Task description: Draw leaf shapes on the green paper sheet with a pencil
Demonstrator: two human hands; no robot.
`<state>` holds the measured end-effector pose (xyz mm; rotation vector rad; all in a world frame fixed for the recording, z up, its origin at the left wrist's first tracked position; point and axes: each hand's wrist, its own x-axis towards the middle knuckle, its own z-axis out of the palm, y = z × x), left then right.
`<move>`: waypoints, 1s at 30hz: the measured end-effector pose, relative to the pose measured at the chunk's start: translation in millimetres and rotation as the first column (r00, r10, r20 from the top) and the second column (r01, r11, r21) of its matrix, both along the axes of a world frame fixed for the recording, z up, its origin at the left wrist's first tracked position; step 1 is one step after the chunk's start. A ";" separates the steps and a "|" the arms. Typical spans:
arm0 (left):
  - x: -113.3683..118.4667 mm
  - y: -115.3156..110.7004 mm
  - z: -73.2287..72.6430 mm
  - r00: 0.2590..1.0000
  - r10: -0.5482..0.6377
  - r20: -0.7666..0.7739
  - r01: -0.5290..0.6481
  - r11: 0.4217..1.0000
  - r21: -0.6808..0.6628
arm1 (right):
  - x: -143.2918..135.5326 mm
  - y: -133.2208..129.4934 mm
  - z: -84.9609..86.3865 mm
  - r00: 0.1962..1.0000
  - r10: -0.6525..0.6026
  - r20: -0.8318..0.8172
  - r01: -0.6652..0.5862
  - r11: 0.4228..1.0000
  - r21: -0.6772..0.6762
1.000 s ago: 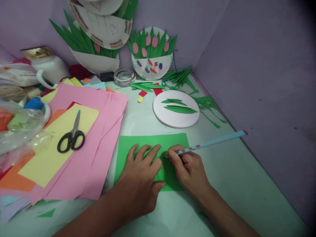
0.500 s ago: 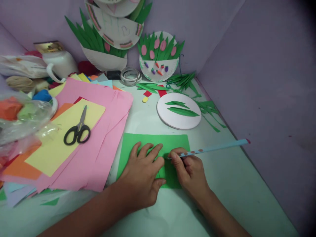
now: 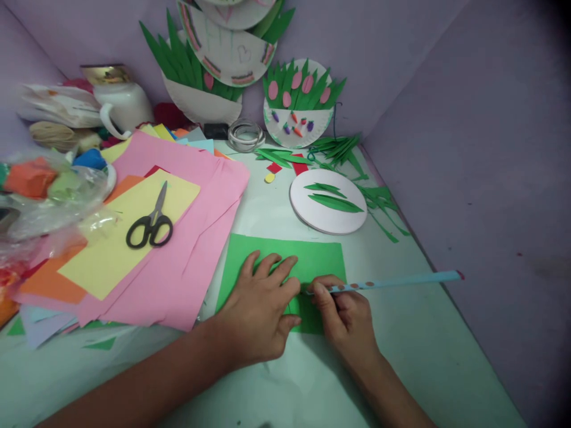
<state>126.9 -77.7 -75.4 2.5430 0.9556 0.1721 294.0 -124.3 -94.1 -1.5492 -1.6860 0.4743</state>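
Two hands are seen on one sheet of green paper [image 3: 321,258], which lies flat on the pale table [image 3: 428,345] just right of the pink paper stack [image 3: 196,261]. The left hand [image 3: 261,309] is spread palm-down on the sheet, fingers open and pressing. The right hand [image 3: 345,315] is closed in a writing grip around a blue pencil [image 3: 392,282], tip lowered to the paper (exact contact hidden by the fingers).

The sheet is judged light, thin and limp, apt to slide on the smooth table and to crease; it is best pinned flat near the pencil tip or lifted by an edge.

Noted nearby: black scissors [image 3: 150,226] on yellow paper, a white disc [image 3: 328,220] bearing two green leaf cut-outs [image 3: 335,203].
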 end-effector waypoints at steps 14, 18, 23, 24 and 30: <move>0.2 1.8 -1.0 1.000 -0.012 0.003 0.012 1.000 -0.015 | -3.5 -12.6 -1.4 1.000 0.011 0.008 -0.011 0.999 0.045; -0.4 1.9 -1.6 1.000 -0.011 0.002 0.011 1.000 0.000 | -5.4 -17.2 -0.7 1.000 0.019 0.016 -0.020 0.999 0.048; -0.8 1.3 -3.2 1.000 -0.020 -0.003 0.020 1.000 0.021 | -5.9 -21.2 -0.7 0.999 0.008 0.034 -0.010 0.999 0.053; -0.7 1.3 -3.7 1.000 -0.023 -0.004 0.023 0.999 0.030 | -5.9 -21.2 -0.6 0.999 0.003 0.045 -0.006 0.998 0.055; 1.7 0.2 -6.4 1.000 -0.003 0.000 0.003 0.997 0.075 | -6.6 -20.9 0.6 0.999 0.004 0.046 -0.007 0.998 0.061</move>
